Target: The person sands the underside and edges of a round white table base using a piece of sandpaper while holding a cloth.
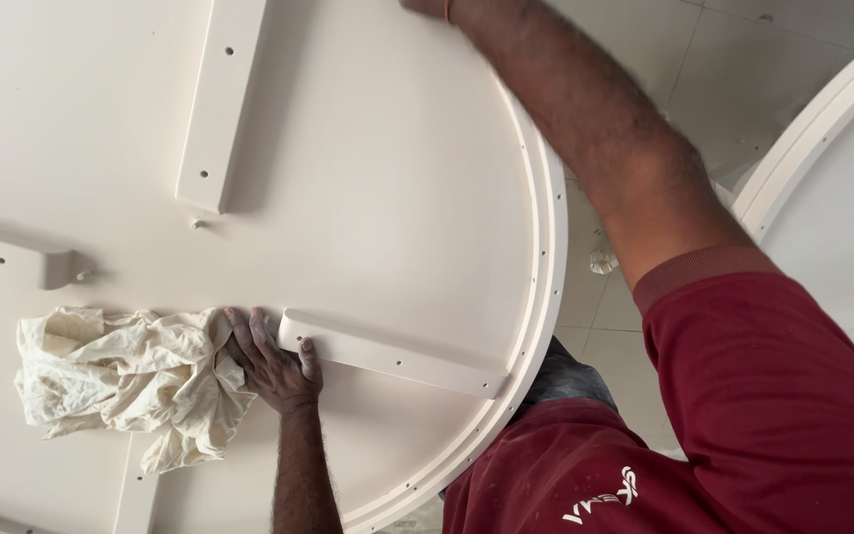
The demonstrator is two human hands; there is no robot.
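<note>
A large round cream-painted panel point(387, 178) lies flat below me, with raised flat battens fixed to its face. My left hand point(271, 364) presses on the right edge of a crumpled off-white cloth point(121, 376) on the panel, fingers curled into the fabric. Its thumb lies against the rounded end of a short batten point(392, 358). My right arm reaches across the panel to the top edge of the view. Only a sliver of my right hand point(422, 6) shows there, beside a red wristband; the fingers are out of frame.
A long batten point(217, 109) with screw holes runs from the top, and a shorter batten point(22, 259) sits at the left. The panel's grooved rim point(546, 257) curves down the right. A second round cream panel point(832, 168) lies at the right on the tiled floor point(724, 69).
</note>
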